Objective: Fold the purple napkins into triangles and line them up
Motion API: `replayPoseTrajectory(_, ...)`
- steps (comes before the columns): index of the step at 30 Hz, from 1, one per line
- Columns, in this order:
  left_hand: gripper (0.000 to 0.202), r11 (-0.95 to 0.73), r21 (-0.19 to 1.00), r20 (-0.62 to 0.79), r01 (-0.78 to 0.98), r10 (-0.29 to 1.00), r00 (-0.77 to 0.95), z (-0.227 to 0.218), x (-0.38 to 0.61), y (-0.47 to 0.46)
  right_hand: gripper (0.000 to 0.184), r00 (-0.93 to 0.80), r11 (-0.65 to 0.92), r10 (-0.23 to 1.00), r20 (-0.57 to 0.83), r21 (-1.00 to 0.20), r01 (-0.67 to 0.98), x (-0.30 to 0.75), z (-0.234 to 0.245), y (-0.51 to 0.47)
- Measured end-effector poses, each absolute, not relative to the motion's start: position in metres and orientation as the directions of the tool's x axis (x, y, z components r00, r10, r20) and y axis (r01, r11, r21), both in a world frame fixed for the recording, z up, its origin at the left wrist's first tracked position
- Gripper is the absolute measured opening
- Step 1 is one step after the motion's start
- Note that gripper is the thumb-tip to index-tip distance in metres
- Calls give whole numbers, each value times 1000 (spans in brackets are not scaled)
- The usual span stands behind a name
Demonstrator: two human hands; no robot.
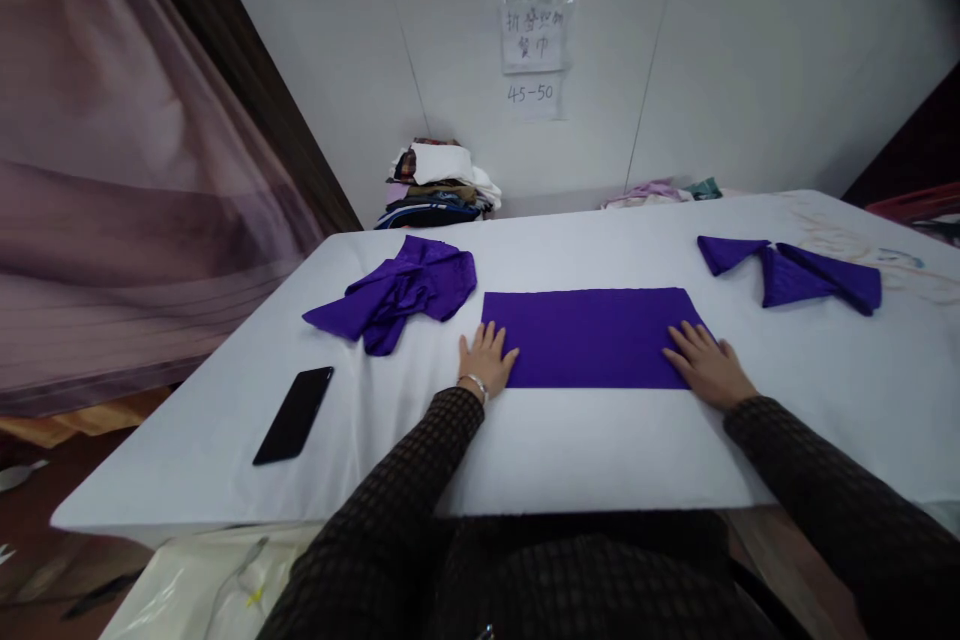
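Observation:
A purple cloth (592, 335) lies flat as a long rectangle on the white table (585, 440). My left hand (486, 358) rests open, fingers flat, at the cloth's near left corner, with a bracelet on the wrist. My right hand (705, 363) lies open on the cloth's near right corner. Both hands press down and hold nothing.
A crumpled heap of purple cloths (397, 295) sits at the left. A folded purple cloth (795, 272) lies at the right. A black phone (294, 414) rests near the left front edge. Stacked fabrics (439, 185) stand against the wall under a paper sign (534, 35).

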State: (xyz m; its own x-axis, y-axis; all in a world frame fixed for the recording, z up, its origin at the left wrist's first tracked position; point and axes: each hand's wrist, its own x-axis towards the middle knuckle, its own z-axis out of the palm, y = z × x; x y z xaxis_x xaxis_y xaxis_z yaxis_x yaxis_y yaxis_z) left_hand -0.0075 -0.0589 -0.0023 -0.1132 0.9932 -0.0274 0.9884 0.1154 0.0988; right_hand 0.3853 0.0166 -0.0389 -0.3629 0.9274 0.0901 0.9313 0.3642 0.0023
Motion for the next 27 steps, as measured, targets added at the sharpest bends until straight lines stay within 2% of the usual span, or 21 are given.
replayPoseTrajectory(3,61,129,82,-56,988,991,-124,0,-34,-67,44,-339,339,936,95,14,941,432,-46,20)
replayPoseTrajectory(8,62,125,66,-24,990,992,-124,14,-33,-56,58,-258,263,961,103,-34,964,407,-23,23)
replayPoseTrajectory(12,57,-43,73,58,996,998,39,28,6,-17,62,-487,488,872,46,-154,859,311,14,34)
replayPoseTrajectory(15,55,-153,69,44,986,988,150,28,34,15,62,-642,622,767,-15,-231,748,237,23,49)
replayPoseTrajectory(20,63,-42,77,-44,996,998,45,9,33,41,66,-685,661,728,-22,-242,711,206,4,82)
replayPoseTrajectory(23,68,-23,105,-32,994,999,26,0,22,43,68,-613,599,790,1,-212,772,247,-5,104)
replayPoseTrajectory(27,67,-30,114,-28,993,999,34,-2,19,42,67,-340,330,940,-26,-176,927,330,-9,130)
